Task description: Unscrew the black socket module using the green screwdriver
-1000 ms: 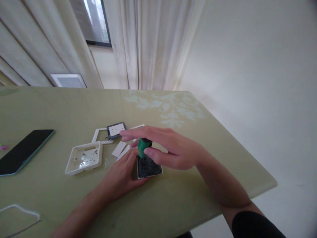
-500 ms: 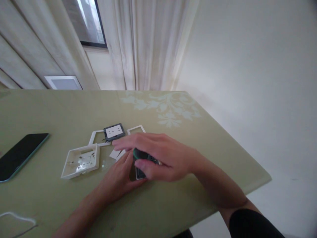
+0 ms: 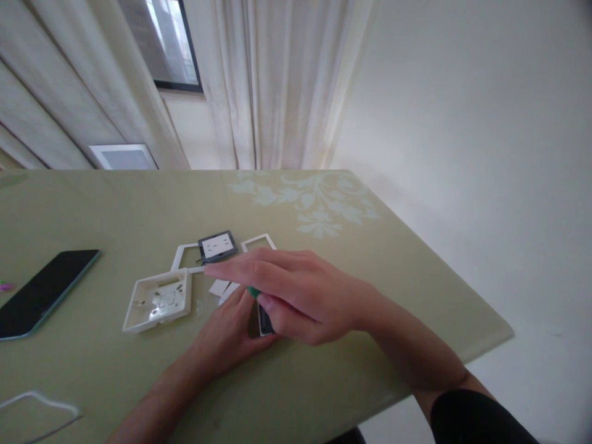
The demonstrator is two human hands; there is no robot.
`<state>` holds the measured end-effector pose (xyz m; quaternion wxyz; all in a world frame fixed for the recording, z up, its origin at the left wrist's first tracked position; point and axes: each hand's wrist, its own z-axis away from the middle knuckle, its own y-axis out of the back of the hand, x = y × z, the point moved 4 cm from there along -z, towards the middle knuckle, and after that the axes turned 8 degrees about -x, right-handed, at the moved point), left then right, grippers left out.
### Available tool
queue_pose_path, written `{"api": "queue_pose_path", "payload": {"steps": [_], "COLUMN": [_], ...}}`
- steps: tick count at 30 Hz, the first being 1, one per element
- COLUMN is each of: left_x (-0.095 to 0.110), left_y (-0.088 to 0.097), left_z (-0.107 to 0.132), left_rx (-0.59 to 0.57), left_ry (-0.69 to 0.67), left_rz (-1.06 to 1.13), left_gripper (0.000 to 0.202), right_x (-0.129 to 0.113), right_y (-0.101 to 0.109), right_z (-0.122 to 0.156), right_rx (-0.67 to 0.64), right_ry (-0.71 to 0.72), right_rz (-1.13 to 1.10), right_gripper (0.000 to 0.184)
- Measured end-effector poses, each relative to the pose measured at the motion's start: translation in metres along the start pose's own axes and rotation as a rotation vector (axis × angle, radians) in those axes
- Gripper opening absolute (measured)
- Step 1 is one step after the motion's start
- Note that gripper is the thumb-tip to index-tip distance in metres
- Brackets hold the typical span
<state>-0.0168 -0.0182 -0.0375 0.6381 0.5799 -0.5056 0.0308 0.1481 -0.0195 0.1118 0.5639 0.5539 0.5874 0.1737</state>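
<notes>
My right hand (image 3: 300, 296) is wrapped over a green-handled screwdriver (image 3: 253, 292); only a sliver of the green handle shows under the fingers. Under it lies a dark socket module (image 3: 264, 322), mostly hidden. My left hand (image 3: 229, 336) rests on the table (image 3: 115, 197) and presses against the module's left side, fingers closed around its edge. Just beyond the hands lie small white cover pieces (image 3: 221, 288).
A white back box (image 3: 158, 300) sits left of the hands. Behind it lie a white frame (image 3: 185, 258), a second socket module (image 3: 217, 246) and another white frame (image 3: 259, 242). A dark phone (image 3: 44, 291) lies far left. A clear frame (image 3: 37, 412) is at the bottom left. The table's right edge is near.
My right hand has lowered and closed over the screwdriver, which stood upright a second ago and is now almost covered. The left hand stays at the module.
</notes>
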Motion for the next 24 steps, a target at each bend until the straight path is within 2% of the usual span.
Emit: {"api": "queue_pose_path", "payload": {"steps": [2,5,8,10,12,15,17,21,24], "left_x": [-0.003,-0.008,-0.008,-0.006,-0.005,-0.004,-0.005,-0.007,-0.005], "left_y": [-0.003,-0.006,-0.006,-0.006,-0.005,-0.004,-0.004,-0.005,-0.007], "left_z": [0.0,0.001,0.002,0.002,0.002,0.002,0.001,0.002,0.003], "left_rx": [-0.035,-0.051,-0.039,-0.036,-0.052,-0.056,-0.039,-0.043,-0.057], "left_ry": [-0.017,-0.027,-0.031,-0.014,0.005,0.015,0.007,0.006,0.002], "left_rz": [-0.037,-0.089,-0.085,-0.069,-0.058,-0.062,-0.073,-0.096,-0.111], "left_gripper": [0.056,0.069,0.071,0.06,0.049,0.051,0.055,0.055,0.065], "right_x": [0.008,0.026,0.028,0.02,0.012,0.005,0.007,0.015,0.017], "right_y": [0.006,0.013,0.01,0.005,0.003,0.007,0.012,0.018,0.017], "right_z": [0.001,0.003,0.003,0.002,0.001,0.003,0.005,0.006,0.004], "right_rx": [-0.008,0.144,0.251,0.235,0.16,0.011,-0.038,0.025,0.124], "right_ry": [-0.046,-0.085,-0.065,-0.053,-0.08,-0.104,-0.1,-0.089,-0.094], "right_rz": [-0.073,0.002,0.138,0.197,0.182,0.002,-0.115,-0.127,-0.014], "right_gripper": [0.041,0.027,0.029,0.032,0.033,0.046,0.047,0.025,0.025]}}
